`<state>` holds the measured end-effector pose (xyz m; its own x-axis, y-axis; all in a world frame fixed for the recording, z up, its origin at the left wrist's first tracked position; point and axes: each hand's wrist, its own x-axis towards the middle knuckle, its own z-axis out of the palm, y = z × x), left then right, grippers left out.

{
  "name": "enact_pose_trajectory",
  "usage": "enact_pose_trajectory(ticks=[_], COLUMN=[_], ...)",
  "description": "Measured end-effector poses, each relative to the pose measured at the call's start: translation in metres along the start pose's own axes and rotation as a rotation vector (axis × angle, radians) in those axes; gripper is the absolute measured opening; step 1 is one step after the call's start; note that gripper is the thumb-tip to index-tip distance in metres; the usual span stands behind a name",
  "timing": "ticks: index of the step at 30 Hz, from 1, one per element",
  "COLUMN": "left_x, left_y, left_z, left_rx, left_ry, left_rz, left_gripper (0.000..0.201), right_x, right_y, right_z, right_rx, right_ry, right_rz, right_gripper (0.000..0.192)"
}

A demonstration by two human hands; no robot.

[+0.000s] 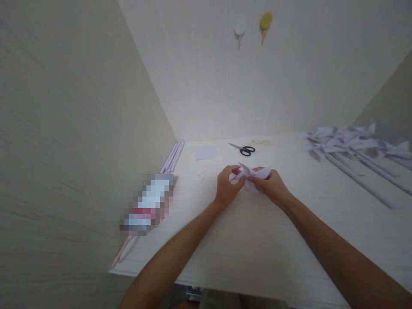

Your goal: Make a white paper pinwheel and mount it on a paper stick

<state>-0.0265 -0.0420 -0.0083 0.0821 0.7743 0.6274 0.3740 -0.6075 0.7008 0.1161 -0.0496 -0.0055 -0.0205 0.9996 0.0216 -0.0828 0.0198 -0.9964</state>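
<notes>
Between my two hands is a white paper pinwheel (253, 175) with curled blades, held just above the table. My left hand (227, 185) pinches it near the middle with thumb and fingers. From the other side, my right hand (273, 185) grips a blade and the centre, its thumb meeting the left one. Whatever lies under the fingertips at the centre is hidden. Beyond the hands lie scissors (246, 150) with black handles and a flat square of pale paper (206, 152).
Several finished-looking paper pinwheels (347, 143) on rolled sticks lie at the right. Rolled paper sticks (173, 157) rest along the left wall, behind a blurred-out device (151, 201) with a cable. Small paper scraps (201, 176) dot the table (244, 249). Two hooks (265, 21) hang on the back wall.
</notes>
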Motion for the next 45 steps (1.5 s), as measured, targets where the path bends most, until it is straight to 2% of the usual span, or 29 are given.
enact_pose_trajectory(ticks=[6,11,15,17,19,21,24,28,31,34,39,45], left_x=[-0.002,0.011,0.039,0.057,0.076,0.094,0.117,0.136,0.140,0.135,0.123,0.120], left_y=[0.002,-0.005,-0.011,-0.014,-0.019,-0.026,-0.041,-0.060,-0.072,-0.082,-0.096,-0.101], left_z=[-0.002,-0.019,-0.047,-0.063,-0.077,-0.088,-0.104,-0.130,-0.149,-0.160,-0.156,-0.144], left_rx=[0.045,0.217,0.517,0.716,0.968,1.057,1.186,1.329,1.376,1.394,1.374,1.370], left_ry=[0.061,-0.060,-0.315,-0.499,-0.711,-0.765,-0.767,-0.644,-0.539,-0.493,-0.519,-0.519], left_rz=[-0.031,0.145,0.212,0.186,0.046,-0.058,-0.244,-0.497,-0.582,-0.646,-0.676,-0.661], left_gripper=[0.011,0.013,0.017,0.022,0.027,0.025,0.023,0.030,0.035,0.037,0.040,0.040], right_x=[0.002,0.002,0.001,0.001,0.001,0.002,0.004,0.006,0.007,0.007,0.006,0.007], right_y=[0.001,0.002,-0.001,-0.003,-0.004,-0.004,-0.002,0.002,0.004,0.004,0.000,0.002], right_z=[-0.003,-0.005,-0.006,-0.005,-0.005,-0.005,-0.005,-0.007,-0.007,-0.006,-0.005,-0.006], right_rx=[0.173,0.146,0.092,0.071,0.063,0.057,0.063,0.103,0.130,0.140,0.140,0.117], right_ry=[0.061,0.074,0.030,0.039,0.053,0.048,0.027,0.009,0.000,-0.006,-0.031,-0.039], right_rz=[0.042,0.041,0.054,0.053,0.057,0.059,0.057,0.055,0.056,0.069,0.074,0.061], right_gripper=[0.028,0.028,0.030,0.031,0.033,0.034,0.030,0.028,0.027,0.028,0.027,0.028])
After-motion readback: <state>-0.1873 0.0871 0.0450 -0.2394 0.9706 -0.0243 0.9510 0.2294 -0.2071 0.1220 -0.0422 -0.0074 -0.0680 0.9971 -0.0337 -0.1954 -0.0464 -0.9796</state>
